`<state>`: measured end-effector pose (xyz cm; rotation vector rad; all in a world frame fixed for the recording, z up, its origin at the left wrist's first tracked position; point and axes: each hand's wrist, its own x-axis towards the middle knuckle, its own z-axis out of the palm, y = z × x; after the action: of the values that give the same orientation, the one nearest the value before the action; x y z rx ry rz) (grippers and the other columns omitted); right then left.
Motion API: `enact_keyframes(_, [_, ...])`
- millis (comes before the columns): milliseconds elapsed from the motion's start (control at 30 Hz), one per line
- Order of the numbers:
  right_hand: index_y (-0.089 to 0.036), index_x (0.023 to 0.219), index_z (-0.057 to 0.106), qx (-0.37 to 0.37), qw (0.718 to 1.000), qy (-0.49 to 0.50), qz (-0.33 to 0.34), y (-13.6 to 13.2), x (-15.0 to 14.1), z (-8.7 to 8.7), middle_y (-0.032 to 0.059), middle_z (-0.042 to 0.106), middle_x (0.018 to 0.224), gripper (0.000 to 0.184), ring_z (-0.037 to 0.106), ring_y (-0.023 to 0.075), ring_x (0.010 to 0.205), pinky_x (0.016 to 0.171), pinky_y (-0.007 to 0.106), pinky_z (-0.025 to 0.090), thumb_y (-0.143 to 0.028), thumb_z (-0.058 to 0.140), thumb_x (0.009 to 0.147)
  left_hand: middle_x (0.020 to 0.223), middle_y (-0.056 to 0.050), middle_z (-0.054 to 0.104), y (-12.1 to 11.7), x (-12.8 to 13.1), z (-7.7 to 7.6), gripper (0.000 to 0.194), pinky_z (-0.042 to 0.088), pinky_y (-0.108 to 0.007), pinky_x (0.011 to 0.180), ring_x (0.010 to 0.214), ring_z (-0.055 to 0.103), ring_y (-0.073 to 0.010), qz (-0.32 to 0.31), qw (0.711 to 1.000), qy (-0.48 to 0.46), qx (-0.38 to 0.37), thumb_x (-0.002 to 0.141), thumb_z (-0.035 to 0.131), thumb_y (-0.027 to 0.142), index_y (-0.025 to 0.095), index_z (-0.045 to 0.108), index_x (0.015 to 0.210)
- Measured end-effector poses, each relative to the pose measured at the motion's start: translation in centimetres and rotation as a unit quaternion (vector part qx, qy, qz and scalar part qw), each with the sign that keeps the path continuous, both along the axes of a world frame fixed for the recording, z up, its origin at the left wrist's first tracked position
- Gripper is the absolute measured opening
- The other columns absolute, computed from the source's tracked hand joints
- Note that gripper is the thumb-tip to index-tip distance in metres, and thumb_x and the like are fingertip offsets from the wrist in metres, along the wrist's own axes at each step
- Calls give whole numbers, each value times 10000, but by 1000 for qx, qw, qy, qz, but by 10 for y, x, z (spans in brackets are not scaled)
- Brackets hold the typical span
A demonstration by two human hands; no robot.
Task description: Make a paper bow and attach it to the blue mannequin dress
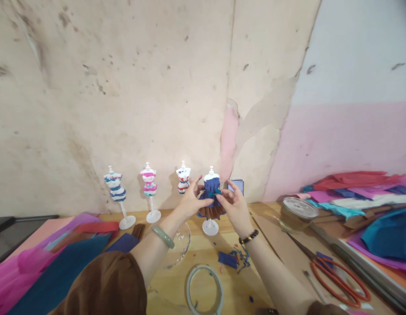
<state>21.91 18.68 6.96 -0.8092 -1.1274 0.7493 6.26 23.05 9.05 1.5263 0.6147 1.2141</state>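
A small white dress form (210, 227) stands upright on its round base, wearing a dark blue gathered dress (212, 183) with a brown lower skirt. A teal bow (215, 192) sits at its waist. My left hand (193, 197) grips the dress from the left, thumb on the front of the waist and fingers partly hidden behind. From the right, my right hand (234, 202) has its thumb and fingers at the bow's right end, pinching there. Three more white dress forms, banded in blue (115, 186), pink (149, 181) and red (183, 179), stand to the left.
A tape roll (189, 288), blue scraps (227, 259) and a clear round dish (189, 245) lie on the wooden table. Orange-handled scissors (340, 280), a brush (312, 282) and a lidded jar (297, 212) are at right. Coloured sheets (65, 267) lie left; a phone (237, 186) leans behind.
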Motion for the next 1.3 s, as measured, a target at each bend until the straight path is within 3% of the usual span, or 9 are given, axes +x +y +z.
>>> enact_keyframes(233, [-217,1358,408,3,1000,10,7,-1,0,-3,39,678,944,722,651,208,909,938,418,481,-413,738,746,1301,-137,592,0,3,3,776,387,-414,1068,1239,530,-285,-23,1000,1,11,598,841,193,177,526,1307])
enact_keyframes(500, [-220,1373,392,20,1000,-8,-20,-2,-3,-4,45,651,970,689,633,196,897,902,395,492,-396,699,781,1229,-148,640,-5,9,13,579,433,-421,1017,1137,601,-296,1,999,31,43,604,822,198,139,601,1136])
enact_keyframes(900, [-213,1346,437,41,998,1,-42,6,-6,-7,30,657,911,673,640,179,791,778,356,531,-395,711,758,1081,-118,705,-5,8,16,462,454,-431,968,1055,629,-299,20,997,71,25,571,803,222,121,650,994])
enact_keyframes(1300, [-206,1342,439,38,998,1,-58,8,-6,-7,16,668,850,674,653,180,765,776,368,544,-356,724,750,1085,-129,695,-1,8,12,449,476,-407,921,1026,635,-284,12,997,70,23,628,804,288,121,648,1014])
